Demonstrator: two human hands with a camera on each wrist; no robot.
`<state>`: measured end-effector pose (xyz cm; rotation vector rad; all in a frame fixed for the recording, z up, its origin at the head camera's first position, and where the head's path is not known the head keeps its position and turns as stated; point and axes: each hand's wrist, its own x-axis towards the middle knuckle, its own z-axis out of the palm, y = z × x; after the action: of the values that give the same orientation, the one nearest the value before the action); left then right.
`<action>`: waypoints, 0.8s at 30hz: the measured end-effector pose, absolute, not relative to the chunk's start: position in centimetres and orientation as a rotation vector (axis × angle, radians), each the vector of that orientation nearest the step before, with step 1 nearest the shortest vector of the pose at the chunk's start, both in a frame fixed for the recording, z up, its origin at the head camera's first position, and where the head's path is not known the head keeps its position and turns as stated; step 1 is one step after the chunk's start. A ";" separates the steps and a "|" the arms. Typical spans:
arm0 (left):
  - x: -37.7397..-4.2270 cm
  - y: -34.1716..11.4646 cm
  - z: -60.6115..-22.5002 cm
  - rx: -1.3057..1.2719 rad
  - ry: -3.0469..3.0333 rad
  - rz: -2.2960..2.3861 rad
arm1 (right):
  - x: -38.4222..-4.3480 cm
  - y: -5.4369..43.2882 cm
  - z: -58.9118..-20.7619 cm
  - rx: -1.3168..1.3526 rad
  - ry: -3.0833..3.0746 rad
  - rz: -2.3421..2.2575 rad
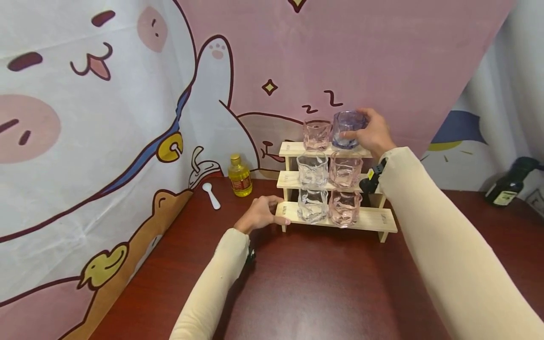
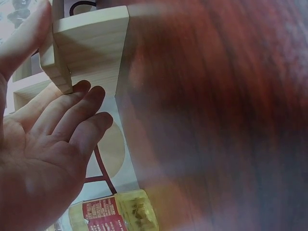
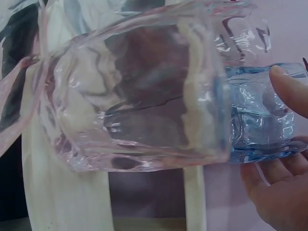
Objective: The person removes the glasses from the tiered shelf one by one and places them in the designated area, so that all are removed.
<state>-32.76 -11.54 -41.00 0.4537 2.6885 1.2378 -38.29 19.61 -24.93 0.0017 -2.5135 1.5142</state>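
Observation:
A three-step wooden rack [image 1: 371,218] stands on the table, carrying faceted glasses. My right hand [image 1: 376,133] grips a blue glass [image 1: 346,125] at the right of the top step, thumb and fingers on opposite sides. Left of it is a pink glass [image 1: 317,135]. The middle step bears a clear glass [image 1: 312,170] and a pink one; the bottom step holds another clear glass [image 1: 312,206] and a pink glass [image 1: 344,208]. With thumb and fingers, my left hand [image 1: 261,214] holds the bottom step's left end [image 2: 91,41]. In the right wrist view, a pink glass [image 3: 144,96] partly blocks the rack.
A yellow bottle [image 1: 240,179] with a red label and a white spoon [image 1: 211,196] lie left of the rack, the bottle upright. At the far right stands a dark pump bottle [image 1: 507,186]. A cartoon-printed cloth [image 1: 361,52] hangs behind the dark red table [image 1: 297,288].

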 end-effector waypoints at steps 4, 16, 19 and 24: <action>-32.8 -11.6 -41.1 0.467 2.693 1.242 | -38.0 19.6 -24.1 0.026 -2.519 1.500; -32.6 -11.5 -40.9 0.444 2.694 1.230 | -36.1 20.9 -22.2 0.061 -2.577 1.501; -32.6 -11.4 -41.0 0.439 2.701 1.225 | -35.6 21.2 -22.0 0.061 -2.584 1.517; -32.7 -11.5 -41.0 0.446 2.702 1.237 | -34.7 21.8 -21.7 0.072 -2.606 1.514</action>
<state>-32.67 -11.49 -41.01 0.4464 2.7020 1.2367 -34.71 21.79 -21.74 0.0719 -2.6061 1.5141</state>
